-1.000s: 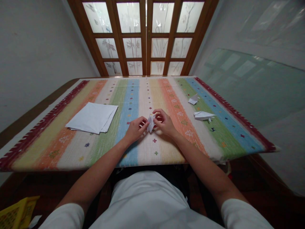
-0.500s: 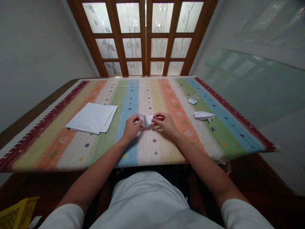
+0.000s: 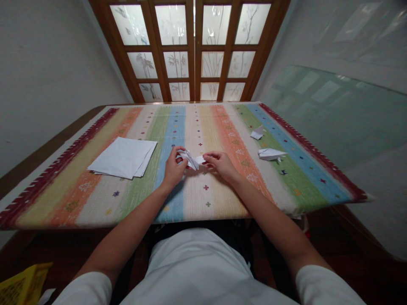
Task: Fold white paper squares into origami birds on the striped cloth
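Note:
Between my hands, just above the middle of the table, is a small folded white paper (image 3: 192, 162) with several creased layers. My left hand (image 3: 174, 166) pinches its left part between thumb and fingers. On the other side, my right hand (image 3: 220, 164) grips the paper's right end with thumb and forefinger. The fingers partly cover the piece, so its full shape is hidden. A stack of white paper sheets (image 3: 122, 156) lies to the left of my left hand.
A striped tablecloth (image 3: 206, 203) covers the table. Two folded paper figures (image 3: 271, 154) lie at the right, one being a smaller piece (image 3: 257, 132) farther back. A yellow crate (image 3: 25, 281) stands on the floor at lower left. Wooden doors (image 3: 194, 51) are beyond the table.
The folded paper has turned and tilted between my hands, its layers now slanting down to the right. My left fingers have shifted slightly up and left on it.

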`<state>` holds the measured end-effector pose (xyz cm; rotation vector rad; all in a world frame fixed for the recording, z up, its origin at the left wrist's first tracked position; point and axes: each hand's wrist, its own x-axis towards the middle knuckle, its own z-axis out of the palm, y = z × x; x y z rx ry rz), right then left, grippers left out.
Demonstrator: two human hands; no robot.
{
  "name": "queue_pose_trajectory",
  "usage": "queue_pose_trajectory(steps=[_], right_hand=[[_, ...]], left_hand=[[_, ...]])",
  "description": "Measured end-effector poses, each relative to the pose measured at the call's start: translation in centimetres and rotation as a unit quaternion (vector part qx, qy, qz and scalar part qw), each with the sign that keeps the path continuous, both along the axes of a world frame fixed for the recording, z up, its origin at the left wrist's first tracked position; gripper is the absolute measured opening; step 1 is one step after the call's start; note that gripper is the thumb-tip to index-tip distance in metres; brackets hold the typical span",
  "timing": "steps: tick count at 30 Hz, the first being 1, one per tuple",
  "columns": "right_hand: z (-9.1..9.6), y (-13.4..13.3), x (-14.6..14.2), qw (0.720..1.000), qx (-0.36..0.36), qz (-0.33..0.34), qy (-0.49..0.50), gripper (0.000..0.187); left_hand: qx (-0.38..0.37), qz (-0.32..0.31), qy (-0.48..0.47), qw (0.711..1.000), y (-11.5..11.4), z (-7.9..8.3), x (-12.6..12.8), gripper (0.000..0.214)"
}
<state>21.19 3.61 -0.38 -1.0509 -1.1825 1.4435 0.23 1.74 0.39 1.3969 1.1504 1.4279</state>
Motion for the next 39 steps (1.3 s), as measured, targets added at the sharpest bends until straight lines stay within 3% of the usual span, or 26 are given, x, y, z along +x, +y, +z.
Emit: queue_pose_trajectory(steps=[4, 10, 16, 23, 28, 33, 39], right_hand=[[-0.1, 0.3, 0.1, 0.999, 0.026, -0.028, 0.011, 0.040], [-0.3, 0.6, 0.2, 0.999, 0.022, -0.032, 0.020, 0.043], [-0.4, 0.8, 0.4, 0.998, 0.049, -0.036, 0.009, 0.042], [0.2, -0.1, 0.3, 0.997, 0.031, 0.055, -0.035, 0.032], [0.0, 0.1, 0.4, 1.000, 0.010, 0.023, -0.006, 0.040], [-0.4, 1.0, 1.1, 0.999, 0.012, -0.018, 0.043, 0.041], [0.2, 0.8, 1.3, 0.994, -0.011, 0.012, 0.112, 0.041]], left_hand=[[-0.014, 0.006, 0.013, 1.000, 0.2, -0.1, -0.2, 0.020], [-0.059, 0.012, -0.044, 0.997, 0.7, -0.2, -0.6, 0.047], [-0.090, -0.014, -0.100, 0.991, 1.2, -0.4, -1.1, 0.053], [-0.058, -0.085, -0.043, 0.994, -0.1, 0.8, -0.3, 0.034], [-0.057, -0.103, -0.010, 0.993, -0.5, 1.1, -0.3, 0.025], [-0.072, -0.063, -0.075, 0.993, 0.5, 0.2, -0.7, 0.035], [-0.113, -0.072, -0.160, 0.978, 1.0, 0.1, -0.8, 0.048]])
